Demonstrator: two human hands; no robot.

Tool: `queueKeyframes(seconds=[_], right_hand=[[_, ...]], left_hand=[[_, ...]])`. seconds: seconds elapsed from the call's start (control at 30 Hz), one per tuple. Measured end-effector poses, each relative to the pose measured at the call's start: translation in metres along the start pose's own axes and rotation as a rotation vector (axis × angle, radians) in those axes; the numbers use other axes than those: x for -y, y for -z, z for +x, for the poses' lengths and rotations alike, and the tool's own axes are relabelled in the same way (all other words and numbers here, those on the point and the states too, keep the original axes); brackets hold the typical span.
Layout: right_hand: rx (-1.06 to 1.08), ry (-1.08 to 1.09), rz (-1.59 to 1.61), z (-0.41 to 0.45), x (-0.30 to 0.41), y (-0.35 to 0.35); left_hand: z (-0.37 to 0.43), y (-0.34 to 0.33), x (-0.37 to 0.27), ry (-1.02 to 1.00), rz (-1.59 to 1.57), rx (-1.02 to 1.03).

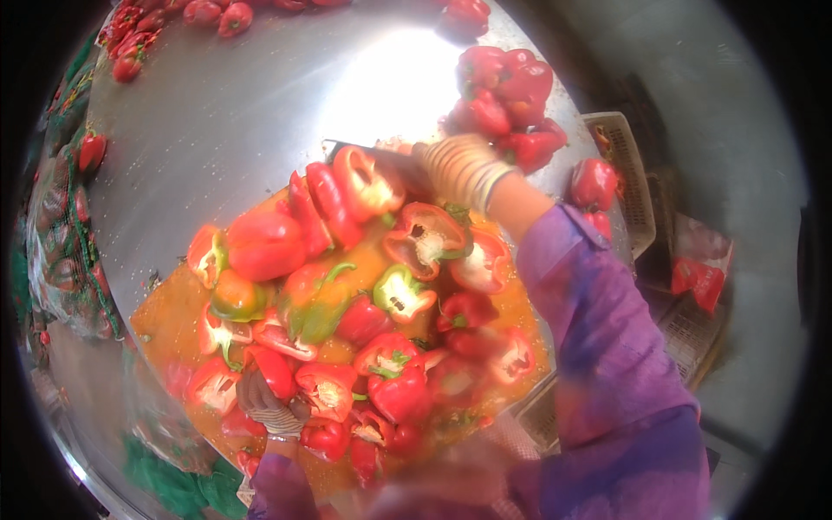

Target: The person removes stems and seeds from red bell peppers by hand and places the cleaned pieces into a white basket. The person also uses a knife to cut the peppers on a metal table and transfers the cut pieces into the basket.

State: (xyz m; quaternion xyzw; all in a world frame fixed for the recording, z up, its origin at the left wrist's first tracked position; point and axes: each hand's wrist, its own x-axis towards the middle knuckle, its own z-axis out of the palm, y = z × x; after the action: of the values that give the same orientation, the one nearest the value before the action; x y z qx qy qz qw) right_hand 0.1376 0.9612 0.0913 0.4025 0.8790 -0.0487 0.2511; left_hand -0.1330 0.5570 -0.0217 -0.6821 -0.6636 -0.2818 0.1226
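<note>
My right hand (pixel 463 170), in a striped knit glove, is closed at the far edge of the orange board (pixel 162 312). From it a dark, blurred blade that looks like a knife (pixel 409 166) points left, behind an open bell pepper half (pixel 365 182). My left hand (pixel 268 406), gloved too, is low on the board's near left. Its fingers and thumb lie on either side of a red bell pepper piece (pixel 272 369). Whole and cut peppers cover much of the board, among them a green-and-red one (pixel 318 302) and a pale-cored half (pixel 426 239).
The board lies on a shiny metal table (pixel 214 110). Whole red peppers are heaped at its far right (pixel 507 91) and far left (pixel 130 45). Net sacks of peppers (pixel 65 253) stand along the left side. Plastic crates (pixel 630 175) sit beyond the right edge.
</note>
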Motion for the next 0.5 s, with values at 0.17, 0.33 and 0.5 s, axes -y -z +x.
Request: queueKeyframes(seconds=[0.17,0.33,0.5], right_hand=[[0.128,0.065,0.131,-0.088,0.030,0.001],[0.144,-0.090,0.050,-0.130,-0.007,-0.010],[-0.450,-0.330,0.117,-0.112,-0.086,0.029]], left_hand=[[-0.007,0.005,-0.001,0.031,0.032,0.096],[-0.013,0.004,-0.003,0.044,0.071,0.098],[-0.020,0.007,-0.004,0.076,0.104,0.123]])
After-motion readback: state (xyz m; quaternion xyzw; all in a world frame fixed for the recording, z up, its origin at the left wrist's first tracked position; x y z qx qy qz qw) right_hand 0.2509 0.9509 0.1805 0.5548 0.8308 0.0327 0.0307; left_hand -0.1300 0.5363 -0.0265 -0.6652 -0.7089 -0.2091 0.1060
